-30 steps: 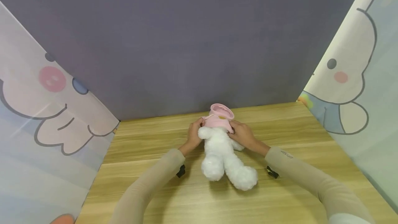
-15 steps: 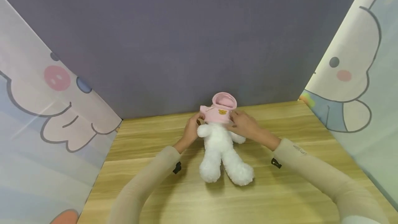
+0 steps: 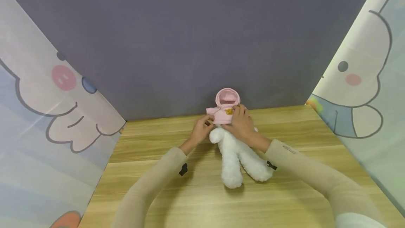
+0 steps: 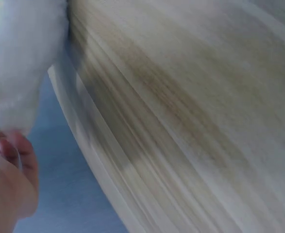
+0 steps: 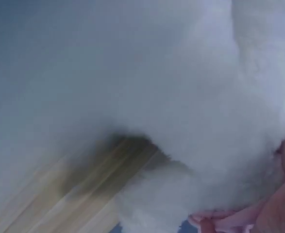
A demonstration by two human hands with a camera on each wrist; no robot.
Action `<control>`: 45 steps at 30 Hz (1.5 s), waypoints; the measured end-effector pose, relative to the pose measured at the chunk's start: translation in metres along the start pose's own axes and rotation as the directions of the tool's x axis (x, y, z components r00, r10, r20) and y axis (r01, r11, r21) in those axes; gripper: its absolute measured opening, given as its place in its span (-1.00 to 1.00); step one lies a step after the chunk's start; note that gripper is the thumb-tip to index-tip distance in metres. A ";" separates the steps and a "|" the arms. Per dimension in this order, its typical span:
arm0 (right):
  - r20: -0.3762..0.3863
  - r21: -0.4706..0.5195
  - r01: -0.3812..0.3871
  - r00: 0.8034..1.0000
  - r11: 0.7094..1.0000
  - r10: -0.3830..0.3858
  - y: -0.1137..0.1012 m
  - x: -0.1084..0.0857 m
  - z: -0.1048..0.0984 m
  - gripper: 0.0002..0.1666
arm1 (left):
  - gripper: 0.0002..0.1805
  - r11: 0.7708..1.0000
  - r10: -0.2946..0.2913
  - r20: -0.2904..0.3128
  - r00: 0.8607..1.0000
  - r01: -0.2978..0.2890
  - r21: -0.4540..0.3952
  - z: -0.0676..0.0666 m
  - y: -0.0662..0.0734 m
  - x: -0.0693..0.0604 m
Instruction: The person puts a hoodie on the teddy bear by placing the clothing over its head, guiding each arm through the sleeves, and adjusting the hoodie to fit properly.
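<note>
A white plush toy (image 3: 230, 156) lies on the table with its legs toward me; its head is out of sight at the end where a small pink hoodie (image 3: 218, 116) sits. The hoodie has a yellow bear patch on its front, and its hood opening faces me. My left hand (image 3: 200, 129) pinches the hoodie's lower left edge; in the left wrist view its curled fingers (image 4: 28, 153) are beside white fur. Across the hoodie's right side lies my right hand (image 3: 243, 125), thumb at the hem, gripping the cloth. Pink fabric (image 5: 234, 221) shows by that hand in the right wrist view.
The wooden table (image 3: 190, 200) ends at a grey back panel (image 3: 177, 45). Cartoon-printed panels (image 3: 28, 143) stand at both sides. A dark strap piece (image 3: 183, 169) hangs at the left wrist, another (image 3: 271, 165) at the right.
The hoodie has risen toward the back panel, and its hood stands more upright. The toy's legs have swung to the right. My right hand has moved left over the hoodie's front.
</note>
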State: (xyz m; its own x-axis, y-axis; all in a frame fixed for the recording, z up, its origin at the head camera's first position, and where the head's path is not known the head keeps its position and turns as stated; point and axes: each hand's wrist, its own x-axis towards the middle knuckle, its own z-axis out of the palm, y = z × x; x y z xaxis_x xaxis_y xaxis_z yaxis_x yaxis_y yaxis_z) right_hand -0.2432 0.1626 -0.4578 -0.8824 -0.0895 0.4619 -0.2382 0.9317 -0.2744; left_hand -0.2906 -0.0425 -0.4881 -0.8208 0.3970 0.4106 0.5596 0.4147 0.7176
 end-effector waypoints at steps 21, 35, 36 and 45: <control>0.265 0.476 0.163 0.910 0.864 -0.318 0.056 0.013 -0.009 -0.44 | -0.81 0.961 -0.004 0.426 0.905 -0.115 0.252 -0.022 -0.018 -0.019; 0.360 0.564 0.135 0.848 0.814 -0.389 0.065 0.009 0.002 -0.33 | -0.13 0.812 -0.235 0.331 0.914 -0.002 0.583 -0.013 0.059 0.004; 0.366 0.558 0.132 0.847 0.819 -0.385 0.065 0.010 0.002 -0.32 | -0.11 0.801 -0.254 0.311 0.916 0.019 0.599 -0.009 0.059 0.003; 0.274 0.440 0.163 0.912 0.883 -0.305 0.057 0.007 0.017 -0.66 | -0.26 0.639 -0.191 0.170 0.967 -0.009 0.770 0.010 0.048 0.005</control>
State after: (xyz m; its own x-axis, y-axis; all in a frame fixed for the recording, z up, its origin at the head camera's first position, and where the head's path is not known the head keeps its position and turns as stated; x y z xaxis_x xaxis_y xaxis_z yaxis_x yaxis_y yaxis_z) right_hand -0.2702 0.2092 -0.4849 -0.8433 -0.4622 0.2742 -0.5329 0.6533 -0.5378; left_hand -0.2663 -0.0123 -0.4568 -0.8811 0.4437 0.1639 0.4528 0.8913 0.0216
